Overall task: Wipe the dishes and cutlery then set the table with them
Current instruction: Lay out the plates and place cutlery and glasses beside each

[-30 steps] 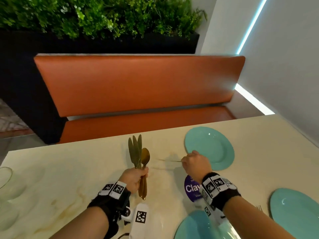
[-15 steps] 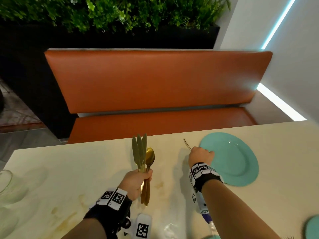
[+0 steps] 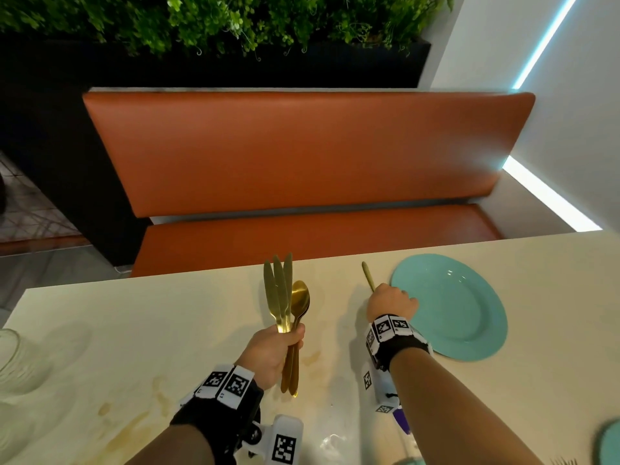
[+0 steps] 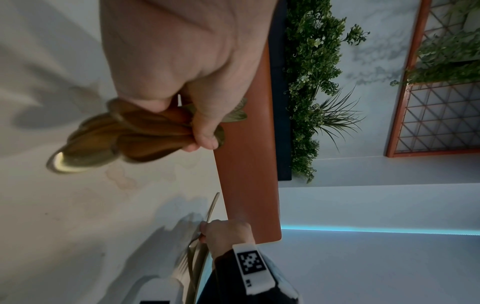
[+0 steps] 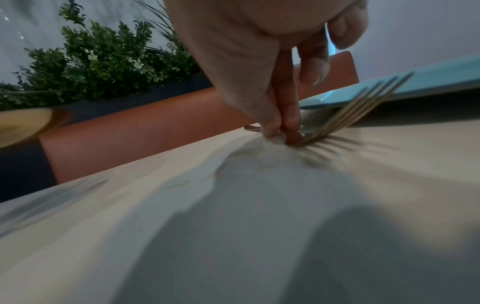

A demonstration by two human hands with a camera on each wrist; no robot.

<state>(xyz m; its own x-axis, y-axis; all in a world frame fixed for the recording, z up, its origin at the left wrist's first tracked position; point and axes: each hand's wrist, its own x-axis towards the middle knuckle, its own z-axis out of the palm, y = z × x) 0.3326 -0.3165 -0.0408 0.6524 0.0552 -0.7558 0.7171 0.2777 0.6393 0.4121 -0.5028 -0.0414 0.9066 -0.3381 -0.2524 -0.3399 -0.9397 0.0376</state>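
Your right hand [image 3: 391, 302] pinches a gold fork [image 5: 355, 111] low against the table [image 3: 134, 330], just left of the teal plate [image 3: 469, 313]; tines tilt up toward the rim and could clip it if you release unevenly. Left hand [image 3: 271, 350] grips a bundle of knives and spoons [image 3: 285, 303] upright; a loose handle may slip. Since the earlier frames, the fork hand has moved outward beside the plate and lowered.

No readable words, brands or numbers anywhere. Only signs: black-and-white square code markers on the left wristband [image 3: 228, 384], the right wristband [image 3: 391, 328] and the white device [image 3: 285, 441] under the left forearm. The purple item [image 3: 401, 419] behind the right forearm shows no legible print.
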